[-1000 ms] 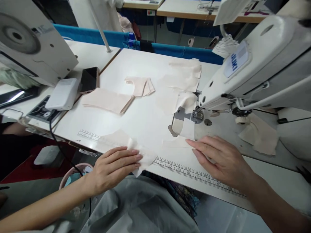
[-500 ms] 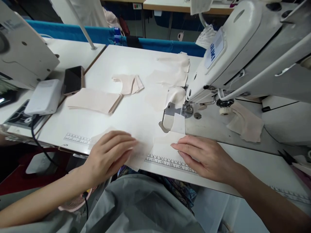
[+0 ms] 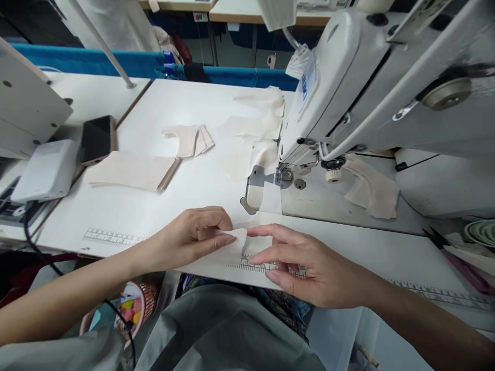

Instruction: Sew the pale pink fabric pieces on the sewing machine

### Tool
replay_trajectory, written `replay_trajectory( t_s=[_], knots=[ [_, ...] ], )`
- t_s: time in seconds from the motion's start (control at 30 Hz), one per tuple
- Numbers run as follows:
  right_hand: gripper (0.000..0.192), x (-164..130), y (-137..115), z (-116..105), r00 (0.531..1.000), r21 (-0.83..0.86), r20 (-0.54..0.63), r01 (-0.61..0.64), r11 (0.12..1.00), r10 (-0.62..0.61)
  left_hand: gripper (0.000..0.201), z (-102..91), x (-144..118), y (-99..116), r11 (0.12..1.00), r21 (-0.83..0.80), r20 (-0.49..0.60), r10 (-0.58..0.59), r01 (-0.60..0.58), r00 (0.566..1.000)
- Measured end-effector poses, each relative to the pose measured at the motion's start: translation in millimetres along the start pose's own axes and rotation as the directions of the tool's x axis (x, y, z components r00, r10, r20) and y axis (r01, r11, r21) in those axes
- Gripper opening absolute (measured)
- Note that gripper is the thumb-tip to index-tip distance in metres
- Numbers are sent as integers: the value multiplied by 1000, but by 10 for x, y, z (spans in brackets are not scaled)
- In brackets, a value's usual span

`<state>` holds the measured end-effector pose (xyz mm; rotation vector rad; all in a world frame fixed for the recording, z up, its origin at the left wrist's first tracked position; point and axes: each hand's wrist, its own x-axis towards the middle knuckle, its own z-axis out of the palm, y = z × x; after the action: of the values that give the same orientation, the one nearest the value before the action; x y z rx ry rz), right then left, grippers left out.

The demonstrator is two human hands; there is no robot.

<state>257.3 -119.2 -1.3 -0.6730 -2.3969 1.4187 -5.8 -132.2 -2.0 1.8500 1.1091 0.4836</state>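
Fingers (image 3: 216,238) of the left hand (image 3: 189,237) now pinch the folded cloth piece (image 3: 235,242) at the bench (image 3: 154,206) front edge; a second ago they pressed it flat. Right hand (image 3: 305,263), open, steadies it at three o'clock, below the sewing machine (image 3: 348,93).

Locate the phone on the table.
In the head view the phone lies at the far left of the sewing table, between the white box and the stack of pale fabric pieces, away from both hands.

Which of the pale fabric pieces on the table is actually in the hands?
The small folded piece at the table's near edge, over the printed ruler: left hand pinches it, right hand touches it. The flat stack and curved pieces lie untouched farther back.
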Motion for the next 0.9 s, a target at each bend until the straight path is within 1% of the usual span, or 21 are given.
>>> replay_trajectory(
  t_s=[0.03,0.1,0.13,0.2,0.27,0.33,0.4,0.5,0.6,0.73,0.9],
  knots=[
    [27,3,-10,8,1000,51,19,-19,999,18,25,-12,65,35,995,-91,38,-38,41,999],
    [26,10,-9,16,999,115,34,-38,993,35,27,-24,222,89,973,-212,102,-71,91,992],
    [26,12,-1,15,999,136,23,-45,990,42,27,-23,310,107,965,-240,122,-79,107,989],
    [27,7,20,3,997,171,-27,-73,983,79,26,-14,493,128,964,-229,146,-101,133,984],
    [29,-6,40,-19,983,214,-91,-139,967,162,26,-5,671,138,977,-150,139,-130,151,982],
    [29,-18,57,-49,960,275,-130,-206,939,249,25,-3,830,142,989,-33,97,-141,145,985],
    [28,-21,77,-77,941,345,-140,-245,906,308,25,-8,959,143,990,83,50,-115,110,992],
    [28,-8,118,-107,926,403,-140,-270,874,351,25,-15,1092,139,978,206,-5,-43,43,999],
    [27,13,165,-121,911,413,-149,-297,861,385,23,-3,1167,122,957,290,-50,-13,27,999],
    [28,43,210,-132,891,437,-128,-343,831,435,16,35,1220,76,918,391,-99,-25,62,995],
    [27,62,233,-138,877,464,-92,-381,800,471,13,65,1253,38,881,465,-105,-46,90,993]
  ],
)
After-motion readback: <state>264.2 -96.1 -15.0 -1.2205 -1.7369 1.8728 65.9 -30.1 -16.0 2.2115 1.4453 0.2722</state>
